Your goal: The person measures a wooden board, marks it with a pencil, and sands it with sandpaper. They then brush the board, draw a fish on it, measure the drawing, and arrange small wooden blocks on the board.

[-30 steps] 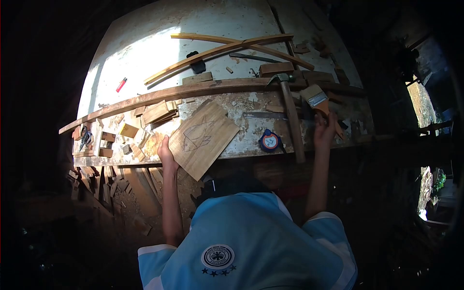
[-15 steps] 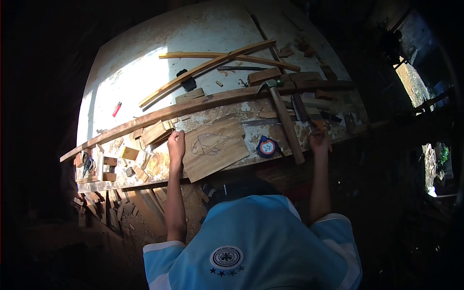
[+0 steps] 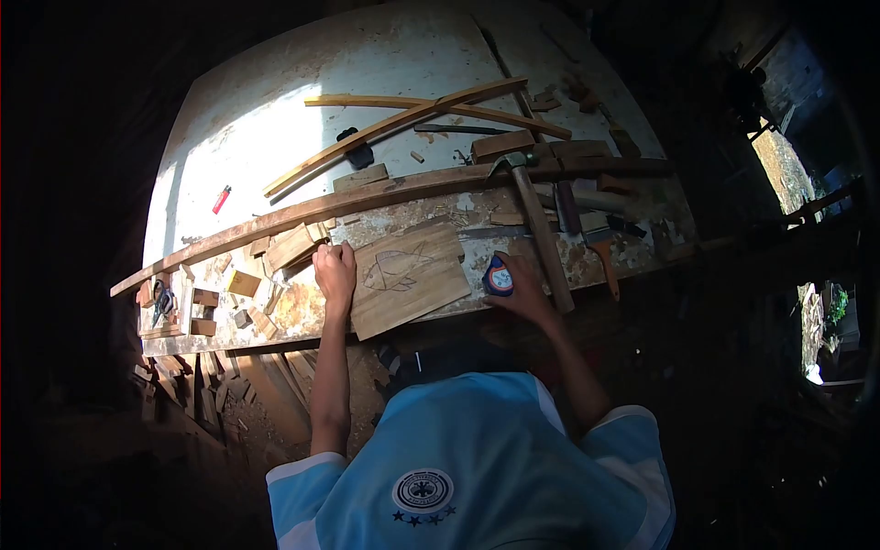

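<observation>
A thin wooden board (image 3: pixel 417 298) with a fish drawn in pencil lies at the front edge of the bench. My left hand (image 3: pixel 335 273) rests at the board's left edge with its fingers drawn together; whatever they may hold is hidden. Right of the board, my right hand (image 3: pixel 522 286) has its thumb and fingers round a blue tape measure (image 3: pixel 499 277) with a white and red face. The hammer (image 3: pixel 541 234) lies just right of that hand. Beyond it is a brush (image 3: pixel 602 261) with an orange handle.
A long wooden strip (image 3: pixel 275 218) runs across the bench (image 3: pixel 220 119). Behind it are two crossed strips (image 3: pixel 367 101), a black object (image 3: pixel 357 151) and a red lighter (image 3: pixel 221 199). Wood blocks (image 3: pixel 243 283) and scissors (image 3: pixel 162 301) lie at left.
My right hand has moved left from the orange-handled brush to the tape measure and closed round it. The brush now lies at the bench edge. My left hand has barely shifted.
</observation>
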`<state>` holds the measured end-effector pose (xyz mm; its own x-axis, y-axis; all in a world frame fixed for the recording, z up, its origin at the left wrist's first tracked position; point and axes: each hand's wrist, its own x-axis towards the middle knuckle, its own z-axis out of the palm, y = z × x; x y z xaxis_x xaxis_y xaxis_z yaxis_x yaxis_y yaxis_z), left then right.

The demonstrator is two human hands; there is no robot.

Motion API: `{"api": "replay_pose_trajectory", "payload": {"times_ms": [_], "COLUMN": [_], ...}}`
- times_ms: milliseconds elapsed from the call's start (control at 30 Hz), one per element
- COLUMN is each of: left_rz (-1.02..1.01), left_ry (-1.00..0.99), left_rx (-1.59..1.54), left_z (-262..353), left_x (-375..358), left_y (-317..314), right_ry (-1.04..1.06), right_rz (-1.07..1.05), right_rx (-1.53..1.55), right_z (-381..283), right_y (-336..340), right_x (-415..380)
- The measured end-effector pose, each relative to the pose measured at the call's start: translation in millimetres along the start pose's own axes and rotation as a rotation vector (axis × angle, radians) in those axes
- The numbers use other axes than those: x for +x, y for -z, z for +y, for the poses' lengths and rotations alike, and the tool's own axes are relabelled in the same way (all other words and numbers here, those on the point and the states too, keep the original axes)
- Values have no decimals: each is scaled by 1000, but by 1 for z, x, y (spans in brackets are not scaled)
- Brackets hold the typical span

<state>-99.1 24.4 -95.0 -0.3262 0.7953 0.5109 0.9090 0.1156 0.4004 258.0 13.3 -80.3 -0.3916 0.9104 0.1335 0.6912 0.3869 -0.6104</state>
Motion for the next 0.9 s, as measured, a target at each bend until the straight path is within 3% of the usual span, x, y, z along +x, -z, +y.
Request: {"api": "replay_pose_trajectory", "payload": {"times_ms": [67, 200, 233, 333, 433, 467, 567, 667, 700, 767, 833, 900], "left_rz": [40, 8, -23, -653, -919, -933, -937, -837, -782, -690, -610, -506], "left_ry": [-52, -194, -217, 236, 495, 576, 772, 790, 751, 715, 807, 842], "left_rx": [56, -196, -268, -951, -1271, -1271, -1283, -1248, -1195, -1137, -1208, -1045], "left_z": [2, 40, 54, 86, 93, 86, 69, 56, 47, 15, -37, -57], "left_x": [-3, -9, -9, -5, -1, 2, 6, 10, 12, 14, 8, 3], "left_y": [2, 25, 28, 28, 21, 20, 25, 37, 44, 51, 47, 53], "right_ry": [-20, -106, -127, -172, -223, -217, -259, 84, 62, -263, -257, -269], "right_rz": [41, 132, 24, -238, -287, -245, -220, -63, -87, -179, -160, -120], "right_rx": [271, 927, 1012, 1284, 1198, 1056, 1169, 749, 732, 965, 912, 775], "right_z": [8, -12, -20, -38, -73, -74, -92, -71, -71, -72, -38, 1], "right_y": [-9, -6, -1, -2, -6, -13, -22, -47, -38, -15, -8, -12], "right_x": [1, 17, 23, 51, 72, 78, 88, 114, 120, 124, 137, 148]}}
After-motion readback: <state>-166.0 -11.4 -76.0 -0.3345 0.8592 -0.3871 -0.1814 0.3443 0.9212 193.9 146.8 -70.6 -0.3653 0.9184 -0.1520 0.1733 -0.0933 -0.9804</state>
